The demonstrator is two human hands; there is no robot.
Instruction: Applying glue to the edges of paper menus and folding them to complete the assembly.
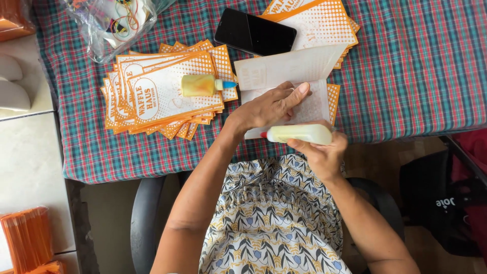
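- Glue bottle, pale yellow with a red tip, lies on its side in the right hand at the near edge of the worktop; its nozzle points to the person's left, just beside the lower edge of the paper bag.
- Right hand's grip is closed around the bottle's body, fingers curled under it and thumb along the near side; a gentle, even squeeze seems the way to get a thin line and not a blob.
- Paper bag, white side up with one flap folded back, lies flat on the worktop; the left hand presses on it with fingers stretched out flat, holding nothing, only pinning the sheet.
- Keeping that flat palm close to the edge being glued should stop the paper from sliding or curling as the tip runs along it.
- Left fingers are best kept off the glue line, I judge, so nothing smears.
- Second glue bottle, yellow with a blue cap, rests on the fanned stack of orange-and-white printed bags to the left.
- Black phone lies further back, overlapping another stack of bags; a clear plastic bag of rubber bands sits at the far left corner.
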